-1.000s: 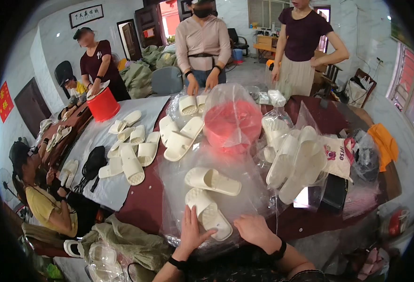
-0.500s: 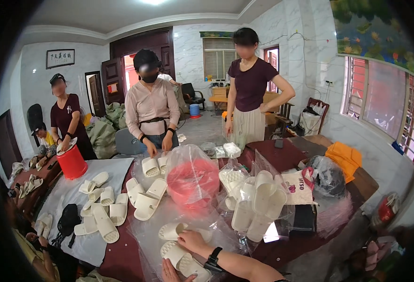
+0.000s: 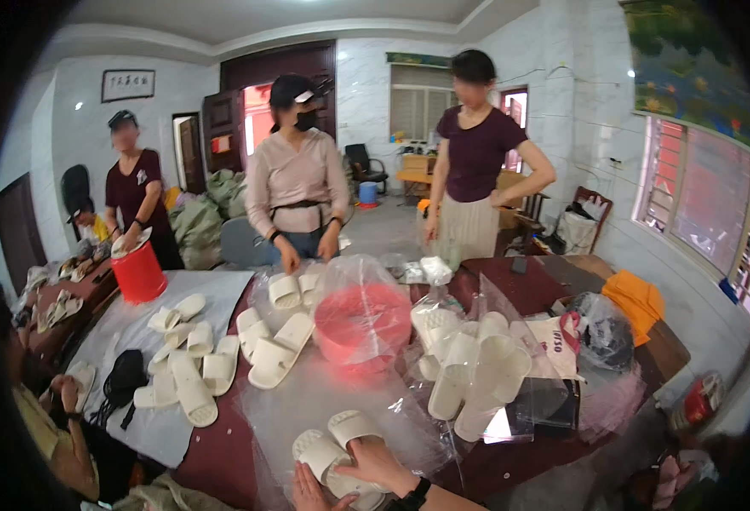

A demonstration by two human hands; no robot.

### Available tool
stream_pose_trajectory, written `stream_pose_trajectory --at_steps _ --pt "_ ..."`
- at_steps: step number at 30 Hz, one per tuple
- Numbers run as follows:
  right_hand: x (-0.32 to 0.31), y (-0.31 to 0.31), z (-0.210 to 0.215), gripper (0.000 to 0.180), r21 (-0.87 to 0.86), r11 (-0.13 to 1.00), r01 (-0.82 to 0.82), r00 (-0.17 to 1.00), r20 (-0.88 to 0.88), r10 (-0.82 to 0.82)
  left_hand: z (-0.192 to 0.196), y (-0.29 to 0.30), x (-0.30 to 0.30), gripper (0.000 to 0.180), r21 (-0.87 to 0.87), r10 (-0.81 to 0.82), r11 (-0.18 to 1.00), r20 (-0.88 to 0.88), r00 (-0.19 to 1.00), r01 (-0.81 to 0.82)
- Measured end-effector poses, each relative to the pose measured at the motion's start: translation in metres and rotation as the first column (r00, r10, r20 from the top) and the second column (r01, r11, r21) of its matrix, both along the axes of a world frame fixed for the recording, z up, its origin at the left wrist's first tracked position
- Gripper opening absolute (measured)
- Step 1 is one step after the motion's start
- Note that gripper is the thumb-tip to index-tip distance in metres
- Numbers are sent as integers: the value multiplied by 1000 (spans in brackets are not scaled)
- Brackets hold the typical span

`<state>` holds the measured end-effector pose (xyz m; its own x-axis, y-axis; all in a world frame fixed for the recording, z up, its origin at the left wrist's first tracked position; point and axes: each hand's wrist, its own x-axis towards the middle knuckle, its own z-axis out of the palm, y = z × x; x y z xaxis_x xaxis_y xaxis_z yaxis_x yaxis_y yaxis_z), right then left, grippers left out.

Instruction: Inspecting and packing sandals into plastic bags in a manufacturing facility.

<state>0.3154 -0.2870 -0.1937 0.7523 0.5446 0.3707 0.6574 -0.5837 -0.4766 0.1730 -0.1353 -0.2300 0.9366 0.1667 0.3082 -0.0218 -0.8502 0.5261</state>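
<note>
Two cream slippers lie close together on clear plastic at the near edge of the table. My left hand (image 3: 309,489) holds the left slipper (image 3: 312,444), its fingers along the outer side and its thumb near the heel. My right hand (image 3: 377,465) grips the right slipper (image 3: 354,423) at its strap, fingers partly hidden by the strap. The heels are partly covered by my hands. A dark band sits on my right wrist.
A red bowl-shaped thing under clear plastic (image 3: 362,328) stands ahead. Loose slippers (image 3: 192,387) lie left; bagged slippers (image 3: 456,366) lie right. A co-worker in a pale shirt (image 3: 298,183) handles slippers across the table. Another person (image 3: 481,162) stands behind the table, farther right.
The right slipper has turned from lying crosswise to pointing forward beside the left one, with my right hand on it. The co-worker across has raised and turned their head. The whole view has shifted slightly.
</note>
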Motion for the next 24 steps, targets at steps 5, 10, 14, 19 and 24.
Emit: stream_pose_trajectory --at_steps 5,10,14,19,24 --pt "2 6 -23 33 -119 991 58 998 13 -57 -2 6 6 105 -104 -24 994 25 999 27" --pt "7 0 -18 28 3 997 81 991 107 -81 9 29 1 125 20 -180 983 -76 981 182" --pt "-12 -24 8 29 -8 968 252 964 -87 -251 7 38 11 107 268 -129 943 -247 961 195" --pt "-35 -47 10 31 -73 973 217 965 -134 -225 17 45 42 91 282 -29 956 -195 980 85" --pt "-22 -44 -57 28 -98 963 253 968 22 -252 6 27 36 82 355 -120 925 -75 990 139"
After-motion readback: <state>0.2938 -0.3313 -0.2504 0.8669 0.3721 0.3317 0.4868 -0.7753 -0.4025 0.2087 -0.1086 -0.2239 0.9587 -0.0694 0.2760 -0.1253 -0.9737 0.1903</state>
